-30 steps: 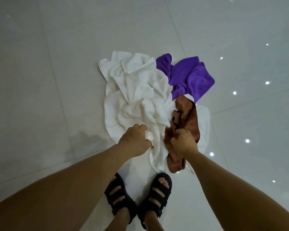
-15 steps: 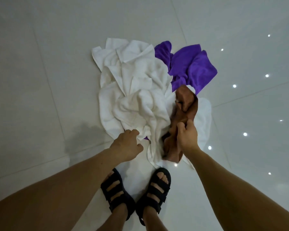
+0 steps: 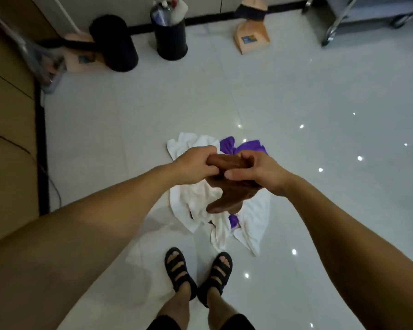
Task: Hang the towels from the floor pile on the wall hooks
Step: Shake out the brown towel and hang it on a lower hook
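Note:
A brown towel [image 3: 229,194] hangs in the air above the floor pile, held by both hands along its top edge. My left hand [image 3: 196,163] grips the left end, fingers curled round the cloth. My right hand [image 3: 255,170] pinches the right end between thumb and fingers. Below on the glossy floor lie a crumpled white towel [image 3: 191,203] and a purple towel [image 3: 246,147], partly hidden behind my hands. No wall hooks are in view.
My sandalled feet [image 3: 198,272] stand just short of the pile. At the far wall stand a black bin with bottles [image 3: 171,38], a black cylinder [image 3: 115,44], a dustpan [image 3: 250,36] and a metal cart leg [image 3: 332,27]. A brown wall [image 3: 7,139] runs along the left.
I have stood up and the view has lifted. The brown towel has risen off the pile. My left hand has let go of the white towel and joined the right on the brown one.

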